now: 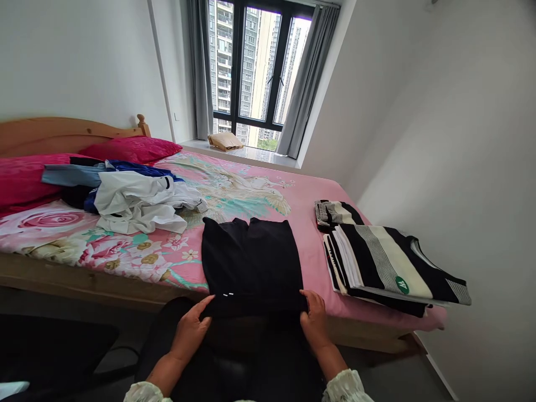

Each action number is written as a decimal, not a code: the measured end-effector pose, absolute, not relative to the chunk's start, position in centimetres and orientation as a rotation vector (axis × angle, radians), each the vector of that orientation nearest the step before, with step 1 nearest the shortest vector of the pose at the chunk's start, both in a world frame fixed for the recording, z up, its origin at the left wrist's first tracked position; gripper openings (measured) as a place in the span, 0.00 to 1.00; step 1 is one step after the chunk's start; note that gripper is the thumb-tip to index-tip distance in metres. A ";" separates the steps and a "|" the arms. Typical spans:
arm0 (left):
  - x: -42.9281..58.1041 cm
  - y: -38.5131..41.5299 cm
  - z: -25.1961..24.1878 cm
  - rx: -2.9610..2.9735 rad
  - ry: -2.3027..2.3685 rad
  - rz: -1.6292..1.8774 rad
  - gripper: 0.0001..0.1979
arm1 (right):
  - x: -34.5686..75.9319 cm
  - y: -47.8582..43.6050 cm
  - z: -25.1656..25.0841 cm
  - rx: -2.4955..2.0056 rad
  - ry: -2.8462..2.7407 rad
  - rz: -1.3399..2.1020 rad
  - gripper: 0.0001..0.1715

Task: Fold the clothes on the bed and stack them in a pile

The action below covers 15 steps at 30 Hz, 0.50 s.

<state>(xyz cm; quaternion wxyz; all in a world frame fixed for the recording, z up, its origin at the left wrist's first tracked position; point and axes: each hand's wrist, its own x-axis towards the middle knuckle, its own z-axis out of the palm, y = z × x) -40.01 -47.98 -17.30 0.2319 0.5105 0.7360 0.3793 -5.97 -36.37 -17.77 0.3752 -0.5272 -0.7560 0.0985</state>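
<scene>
A pair of black shorts [253, 257] is spread on the near edge of the bed, with a small gap between the two legs at the far end. Two short white marks show near its front edge. My left hand [194, 324] pinches the near left corner between thumb and fingers. At the near right corner, my right hand [313, 318] grips the same black cloth. Between the hands the front edge is held fairly straight, just over the side of the bed.
A loose pile of white, blue and black clothes [138, 195] lies left. Folded striped clothes [385, 257] are stacked right, beside a smaller striped bundle [338, 214]. Red pillows [134, 148] rest by the wooden headboard [62, 129]. A wall bounds the right side.
</scene>
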 end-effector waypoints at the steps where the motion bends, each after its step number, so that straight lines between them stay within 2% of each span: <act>1: -40.3 -48.2 -16.9 1.397 2.033 0.998 0.28 | -5.9 -36.7 -17.7 -1.305 -1.951 0.258 0.32; 5: -40.4 -48.7 -16.3 1.191 2.052 0.878 0.29 | -6.1 -37.7 -18.2 -1.211 -2.050 0.288 0.31; 9: -38.9 -48.6 -17.2 1.090 1.950 1.100 0.34 | -6.5 -38.0 -18.8 -1.186 -2.078 0.289 0.29; 12: -38.2 -48.7 -17.7 1.149 1.991 1.183 0.36 | -6.1 -37.9 -19.0 -1.150 -2.100 0.300 0.27; 15: -38.8 -49.1 -17.5 1.336 2.003 1.045 0.36 | -5.1 -37.4 -19.0 -1.190 -2.056 0.293 0.22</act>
